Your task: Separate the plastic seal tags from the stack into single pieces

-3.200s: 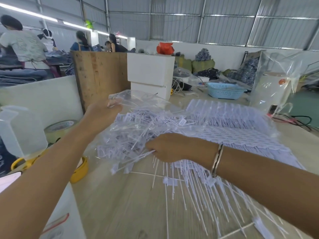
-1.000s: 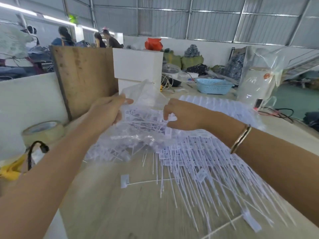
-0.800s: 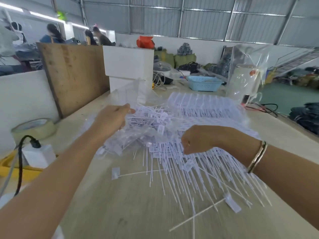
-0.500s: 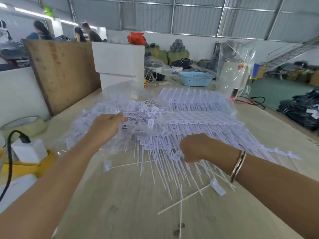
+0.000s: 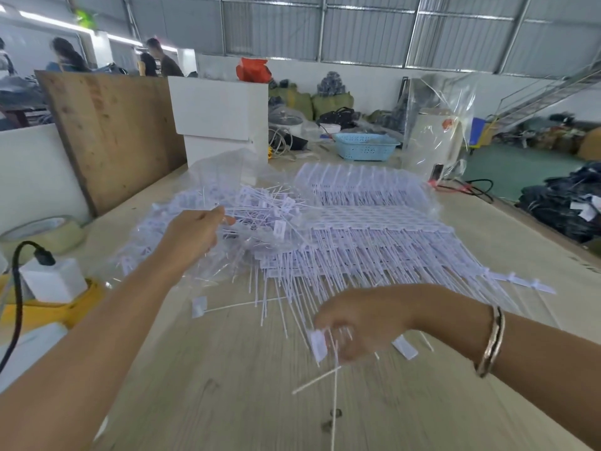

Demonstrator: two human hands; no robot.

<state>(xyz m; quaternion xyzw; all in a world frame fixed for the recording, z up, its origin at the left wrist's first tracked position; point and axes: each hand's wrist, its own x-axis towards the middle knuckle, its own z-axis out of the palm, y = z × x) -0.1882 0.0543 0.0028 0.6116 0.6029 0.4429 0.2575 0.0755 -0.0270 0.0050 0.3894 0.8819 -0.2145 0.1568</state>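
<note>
The stack of white plastic seal tags (image 5: 367, 242) is lying in the middle of the wooden counter (image 5: 201, 395), with the thin tails pointing toward the person. Left of the stack, a clear plastic bag (image 5: 182, 242) with loose tags inside is lying on the counter and touching the stack.

The left hand (image 5: 192, 236) is reaching over this bag, and its fingers (image 5: 224, 216) are curling on the plastic film and some loose tags at the top of the bag. The right hand (image 5: 361, 323) is hanging just above the counter, near the front edge of the stack. It is blurred, but its fingers are curling around a few separated tags (image 5: 320, 345); one flat white head is sticking out on the left of the hand and thin tails are hanging below it. A bracelet (image 5: 492, 340) is sitting on the right wrist.

One single tag (image 5: 208, 307) is lying alone on the counter between the two arms. At the left edge, a roll of tape (image 5: 48, 232) and a white power adapter (image 5: 53, 278) with a black cable are standing. A blue basket (image 5: 364, 146) is sitting far behind the stack.
</note>
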